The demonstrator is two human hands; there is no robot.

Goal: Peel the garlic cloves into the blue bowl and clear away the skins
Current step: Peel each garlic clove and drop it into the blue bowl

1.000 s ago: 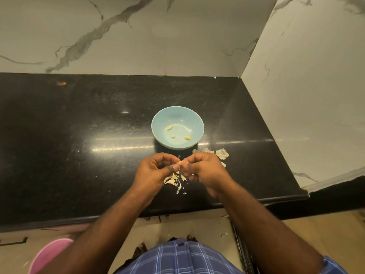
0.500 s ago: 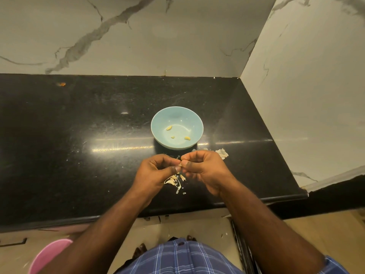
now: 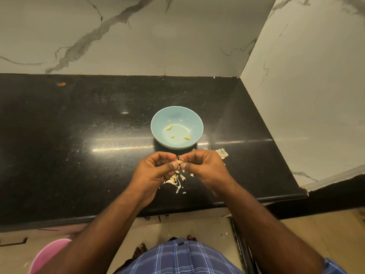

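Little has shifted over the last second: both hands stay knuckle to knuckle above the near edge of the black countertop (image 3: 79,155), only the fingertips working, and the torn skin by the right knuckles is partly covered now. Between them sits one garlic clove (image 3: 180,161), a small pale sliver pinched from both sides. The left hand (image 3: 153,171) curls round it with thumb and forefinger closed on its left end, and the right hand (image 3: 205,167) does the same on the right end, so neither hand is free. Its long axis seems to run roughly left to right between the two thumbs, though it is too small to be sure. The blue bowl (image 3: 158,123) stands straight ahead of the hands, just beyond the knuckles, and holds three peeled pieces (image 3: 187,137) in its bottom. That is the relation the coming move turns on: once bare, the clove need only travel forward over the near rim, and both hands are about equally close to it. Loose skins (image 3: 175,180) lie scattered on the counter directly beneath the hands, with a bigger papery scrap (image 3: 222,153) just right of the right hand, all yet to be cleared. A pink bin (image 3: 47,254) shows low on the left.
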